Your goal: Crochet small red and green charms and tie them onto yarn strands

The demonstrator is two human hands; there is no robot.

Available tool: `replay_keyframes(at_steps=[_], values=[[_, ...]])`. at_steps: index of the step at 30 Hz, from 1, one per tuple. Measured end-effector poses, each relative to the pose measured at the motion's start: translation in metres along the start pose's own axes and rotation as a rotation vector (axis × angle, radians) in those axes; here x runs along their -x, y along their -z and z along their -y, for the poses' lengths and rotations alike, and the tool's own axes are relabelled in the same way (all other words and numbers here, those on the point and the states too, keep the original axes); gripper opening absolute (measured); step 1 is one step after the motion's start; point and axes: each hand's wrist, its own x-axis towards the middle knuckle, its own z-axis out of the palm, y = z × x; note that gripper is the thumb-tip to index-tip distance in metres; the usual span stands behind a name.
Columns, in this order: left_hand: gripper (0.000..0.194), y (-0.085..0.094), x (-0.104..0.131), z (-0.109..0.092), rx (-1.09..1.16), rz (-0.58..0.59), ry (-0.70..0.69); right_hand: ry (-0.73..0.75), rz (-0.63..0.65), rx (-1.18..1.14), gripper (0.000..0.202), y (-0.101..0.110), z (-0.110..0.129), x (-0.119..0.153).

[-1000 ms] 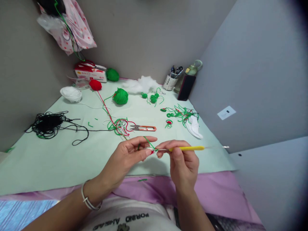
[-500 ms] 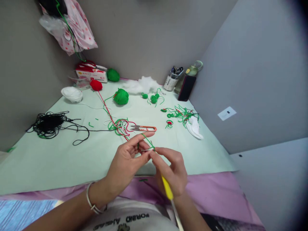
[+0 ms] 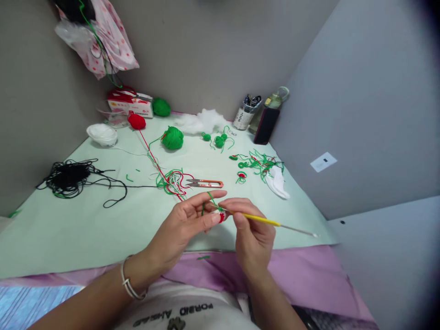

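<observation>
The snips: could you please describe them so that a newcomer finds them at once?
On the pale green table, look just beyond the left hand. There the snips lie flat, blades toward a yarn tangle. Unlike that soft tangle, they have metal blades and orange handles.

A small crocheted piece (image 3: 222,215) in red, white and green is pinched in the left grip (image 3: 197,216), its green edge uppermost and its red part below. A slim hook (image 3: 263,219) with a yellow handle and metal shafts at both ends is held slantwise in the right grip (image 3: 254,231), one shaft laid at the green edge. From there a green strand (image 3: 211,198) is led up to the raised forefinger.
</observation>
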Motion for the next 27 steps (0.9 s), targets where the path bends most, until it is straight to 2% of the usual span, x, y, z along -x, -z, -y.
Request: replay_keyframes(at_steps=[4, 6, 8, 10, 12, 14, 16, 18, 22, 27], values=[[0.046, -0.003, -0.001, 0.005, 0.0, -0.043, -0.05, 0.073, 0.016, 0.154, 0.027, -0.002, -0.004, 0.005], [0.047, -0.003, -0.003, 0.006, 0.043, -0.066, -0.045, 0.17, 0.042, 0.302, 0.031, -0.002, -0.006, 0.01], [0.047, -0.003, -0.004, 0.007, 0.12, -0.047, 0.01, 0.289, 0.07, 0.452, 0.038, -0.001, -0.007, 0.013], [0.046, -0.001, -0.006, 0.006, 0.208, -0.002, 0.098, 0.313, 0.057, 0.465, 0.038, 0.002, -0.007, 0.011], [0.041, 0.001, -0.008, 0.004, 0.275, 0.02, 0.143, 0.186, -0.011, 0.303, 0.03, 0.005, -0.005, 0.007], [0.037, 0.003, -0.008, 0.002, 0.295, 0.013, 0.124, 0.02, -0.089, 0.066, 0.024, 0.007, -0.003, 0.001], [0.037, 0.002, -0.007, 0.001, 0.257, 0.024, 0.1, -0.093, -0.102, -0.119, 0.022, 0.007, -0.001, -0.002], [0.039, 0.0, -0.005, 0.001, 0.192, 0.043, 0.089, -0.123, -0.063, -0.154, 0.02, 0.005, -0.001, -0.003], [0.04, -0.003, -0.002, 0.003, 0.095, 0.034, 0.048, -0.142, -0.025, -0.067, 0.017, 0.002, -0.005, 0.002], [0.039, 0.0, -0.001, 0.003, 0.036, 0.034, 0.02, -0.269, -0.041, -0.264, 0.016, 0.005, -0.009, 0.002]])
